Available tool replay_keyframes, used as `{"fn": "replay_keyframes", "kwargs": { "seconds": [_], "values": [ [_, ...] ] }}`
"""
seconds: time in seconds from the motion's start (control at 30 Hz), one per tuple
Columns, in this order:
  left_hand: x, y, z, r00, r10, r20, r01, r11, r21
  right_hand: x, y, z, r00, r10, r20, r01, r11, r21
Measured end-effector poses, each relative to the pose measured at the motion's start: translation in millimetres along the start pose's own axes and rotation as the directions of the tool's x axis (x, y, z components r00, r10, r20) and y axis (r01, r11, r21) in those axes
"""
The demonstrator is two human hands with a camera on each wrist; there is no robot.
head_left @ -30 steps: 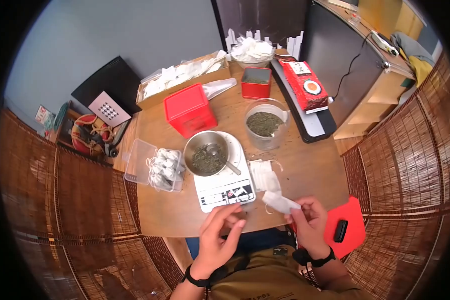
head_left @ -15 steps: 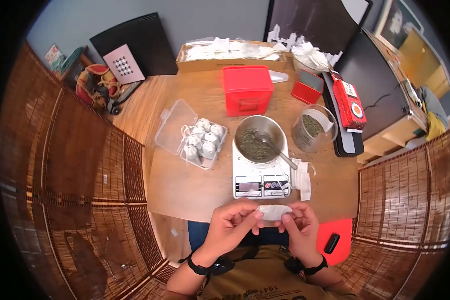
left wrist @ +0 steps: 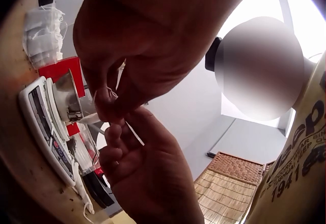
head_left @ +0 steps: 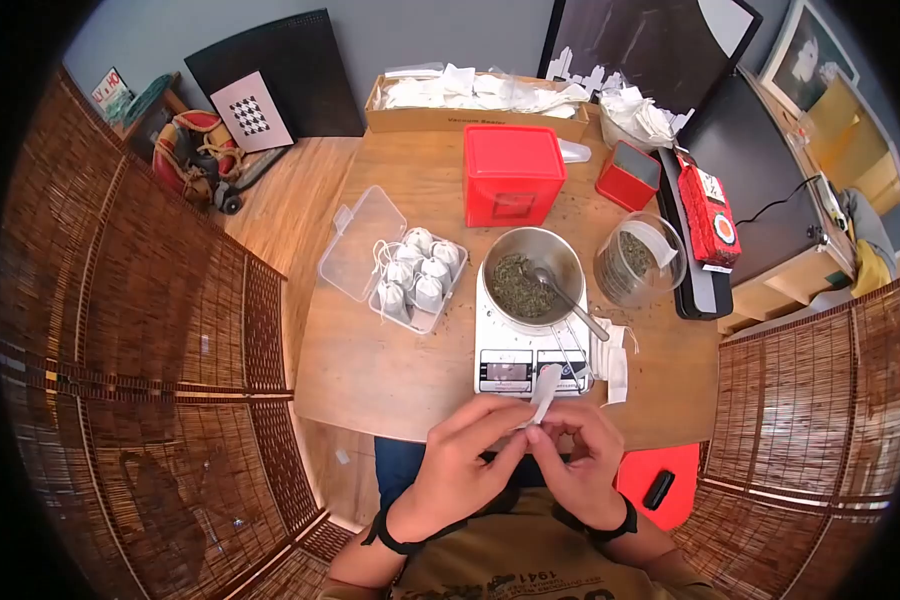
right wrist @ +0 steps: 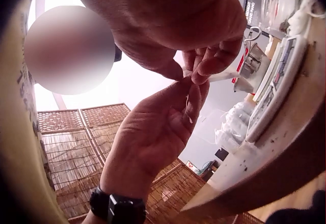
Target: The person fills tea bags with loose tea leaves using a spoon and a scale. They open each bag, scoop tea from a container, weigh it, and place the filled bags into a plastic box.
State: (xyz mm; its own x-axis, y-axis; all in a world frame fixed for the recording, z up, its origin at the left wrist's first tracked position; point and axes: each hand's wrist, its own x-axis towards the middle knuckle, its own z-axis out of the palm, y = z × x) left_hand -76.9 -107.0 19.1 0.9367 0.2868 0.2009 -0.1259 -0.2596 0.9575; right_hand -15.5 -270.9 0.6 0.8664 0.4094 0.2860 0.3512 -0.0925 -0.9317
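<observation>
While both hands work just in front of the scale point(head_left: 498, 341), a small white bag point(head_left: 546, 388) sits between their fingertips, its free end pointing toward the scale. The left hand point(head_left: 467, 455) pinches it with thumb and fingers drawn close together; the right hand point(head_left: 583, 452) pinches it from the other side, just as narrowly. Whether the mouth is open cannot be told, since fingers cover that end.

Uneven pulling could probably tear the thin cloth, or a thumb might catch the string point(left wrist: 110, 93) and draw it tight. On the scale stands the pot point(head_left: 566, 252), holding leaves point(head_left: 517, 290) and a spoon point(head_left: 588, 322) whose handle juts past the scale's right edge. A right hand swinging forward could knock that handle, flick leaves out or shift the pot. Spare bags point(head_left: 617, 377) lie right beside the scale, near enough for a sleeve or wrist to drag.
</observation>
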Motion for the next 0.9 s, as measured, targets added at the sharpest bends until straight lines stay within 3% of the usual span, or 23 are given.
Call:
{"fn": "replay_keyframes", "kwargs": {
  "seconds": [0.1,0.17,0.3,0.37,0.5,0.6,0.67,0.8,0.87,0.9],
  "values": [
    [4.5,3.6,-1.3,1.0,0.006,0.025,-0.006,0.999,-0.032,0.8,4.9,-0.2,1.0,0.006,-0.025,-0.006,1.0,-0.011],
    [4.4,-1.1,-0.9,0.999,0.022,0.045,-0.019,0.997,-0.071,1.4,6.9,-2.8,0.997,0.083,-0.004,-0.083,0.996,0.045],
    [0.5,-10.8,2.0,0.998,-0.013,0.068,0.019,0.996,-0.092,2.4,10.8,-4.9,0.998,0.06,-0.011,-0.06,0.998,0.036],
    [-1.6,-13.2,4.8,0.987,-0.153,0.047,0.16,0.958,-0.239,0.2,13.4,-4.9,0.998,0.067,-0.004,-0.066,0.998,0.023],
    [-0.6,-11.3,8.5,0.976,-0.216,-0.015,0.201,0.929,-0.31,4.3,7.7,-5.7,1.0,0.005,0.013,-0.004,0.999,-0.032],
    [1.2,-6.9,14.8,0.969,-0.213,-0.123,0.175,0.948,-0.265,4.9,5.9,-8.0,0.996,-0.013,0.085,0.023,0.993,-0.112],
    [2.5,-8.4,16.9,0.984,0.067,-0.168,-0.046,0.991,0.125,4.5,5.5,-8.1,0.997,0.037,0.073,-0.031,0.996,-0.087],
    [3.6,-3.8,19.1,0.979,0.068,-0.19,-0.043,0.99,0.134,5.4,8.6,-8.9,0.998,0.022,0.054,-0.018,0.998,-0.067],
    [5.2,-2.6,17.1,0.976,0.15,-0.158,-0.115,0.971,0.212,5.4,5.7,-4.6,0.996,0.082,-0.044,-0.076,0.989,0.126],
    [4.8,-2.0,16.6,0.976,0.151,-0.158,-0.115,0.97,0.216,6.0,5.4,-3.6,0.996,0.081,-0.044,-0.075,0.989,0.13]
  ]
}}
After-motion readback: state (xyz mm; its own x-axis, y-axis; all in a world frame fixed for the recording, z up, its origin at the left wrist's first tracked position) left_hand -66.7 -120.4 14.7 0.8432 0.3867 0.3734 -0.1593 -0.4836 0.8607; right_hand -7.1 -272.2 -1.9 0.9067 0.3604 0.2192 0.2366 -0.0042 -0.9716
